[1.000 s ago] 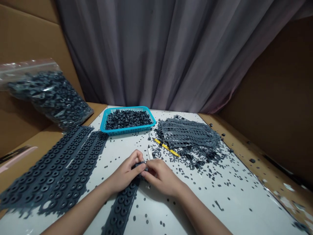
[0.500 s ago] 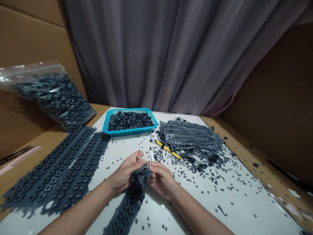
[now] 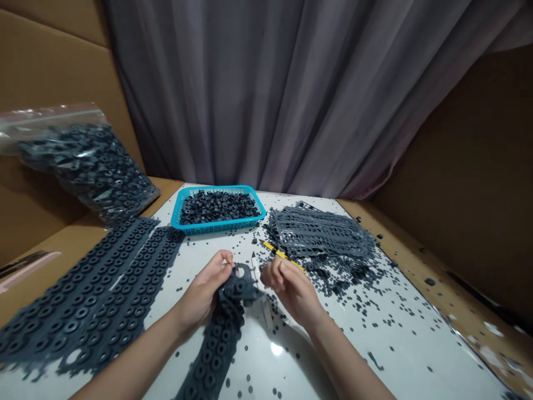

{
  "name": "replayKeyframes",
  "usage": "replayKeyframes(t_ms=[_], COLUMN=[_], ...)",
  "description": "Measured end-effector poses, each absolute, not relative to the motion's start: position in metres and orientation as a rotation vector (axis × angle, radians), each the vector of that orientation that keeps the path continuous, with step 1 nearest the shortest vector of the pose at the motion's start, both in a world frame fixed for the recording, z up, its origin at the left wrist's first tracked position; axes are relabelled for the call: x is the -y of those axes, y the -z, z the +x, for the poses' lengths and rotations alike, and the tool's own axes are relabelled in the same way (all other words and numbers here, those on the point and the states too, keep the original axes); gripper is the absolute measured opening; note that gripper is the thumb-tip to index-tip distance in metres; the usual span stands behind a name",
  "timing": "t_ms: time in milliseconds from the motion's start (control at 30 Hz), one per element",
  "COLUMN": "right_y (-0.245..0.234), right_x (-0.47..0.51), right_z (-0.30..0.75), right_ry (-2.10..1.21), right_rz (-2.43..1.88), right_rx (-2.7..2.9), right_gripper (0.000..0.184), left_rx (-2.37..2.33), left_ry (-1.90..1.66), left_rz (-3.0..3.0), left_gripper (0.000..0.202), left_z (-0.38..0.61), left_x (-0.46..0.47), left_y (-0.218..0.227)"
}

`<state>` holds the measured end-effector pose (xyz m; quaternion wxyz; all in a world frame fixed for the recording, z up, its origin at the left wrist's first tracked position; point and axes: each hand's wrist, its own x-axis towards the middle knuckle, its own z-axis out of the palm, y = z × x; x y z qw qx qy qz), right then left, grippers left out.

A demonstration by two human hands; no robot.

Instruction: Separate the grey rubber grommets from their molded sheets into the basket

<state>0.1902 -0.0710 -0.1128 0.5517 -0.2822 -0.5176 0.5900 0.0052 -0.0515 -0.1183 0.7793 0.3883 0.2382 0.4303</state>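
Left of the left fingers lie dark-grey, ring-studded rubbery sheets (image 3: 89, 300). The left hand (image 3: 205, 288), thumb against forefinger, pinches the folded end of a similar strip (image 3: 216, 345) trailing below. Beside that end, the right hand (image 3: 295, 289) is curled nearly closed; its grip's contents cannot be told.
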Motion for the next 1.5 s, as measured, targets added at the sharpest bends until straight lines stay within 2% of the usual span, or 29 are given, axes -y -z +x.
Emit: replayKeyframes(t_ms=[167, 300, 567, 733, 833, 900, 1033, 1133, 1233, 1400, 1500], right_y=[0.099, 0.102, 0.113, 0.111, 0.110, 0.108, 0.111, 0.119, 0.123, 0.113, 0.110], right_x=[0.084, 0.084, 0.079, 0.081, 0.082, 0.083, 0.085, 0.084, 0.081, 0.075, 0.067], right_z=[0.197, 0.193, 0.189, 0.185, 0.183, 0.181, 0.177, 0.172, 0.170, 0.182, 0.195], right_ry=[-0.886, -0.603, -0.423, -0.475, -0.605, -0.775, -1.230, -1.547, -1.711, -1.707, -1.453], right_rz=[-1.005, -1.167, -1.274, -1.386, -1.381, -1.294, -1.027, -0.846, -0.683, -0.392, -0.621], right_rx=[1.716, 2.003, 2.128, 2.114, 2.065, 2.015, 1.785, 1.484, 1.185, 0.853, 1.046], right_gripper=[0.032, 0.027, 0.031, 0.028, 0.027, 0.029, 0.031, 0.031, 0.031, 0.038, 0.032], left_rx=[-0.615, -0.709, -0.833, -0.864, -0.858, -0.830, -0.630, -0.449, -0.450, -0.586, -0.630], left_ry=[-0.929, -0.868, -0.852, -0.849, -0.814, -0.794, -0.740, -0.751, -0.808, -0.979, -1.026], left_rz=[1.081, 1.292, 1.614, 1.815, 1.854, 1.767, 1.281, 0.948, 0.772, 0.617, 0.643], left_gripper=[0.020, 0.028, 0.027, 0.023, 0.029, 0.030, 0.017, 0.023, 0.026, 0.028, 0.025], left_z=[0.002, 0.002, 0.004, 0.004, 0.003, 0.003, 0.008, 0.013, 0.013, 0.004, 0.003], left_x=[0.050, 0.053, 0.060, 0.061, 0.062, 0.062, 0.060, 0.060, 0.059, 0.053, 0.048], left_y=[0.123, 0.121, 0.122, 0.125, 0.123, 0.121, 0.121, 0.124, 0.124, 0.121, 0.120])
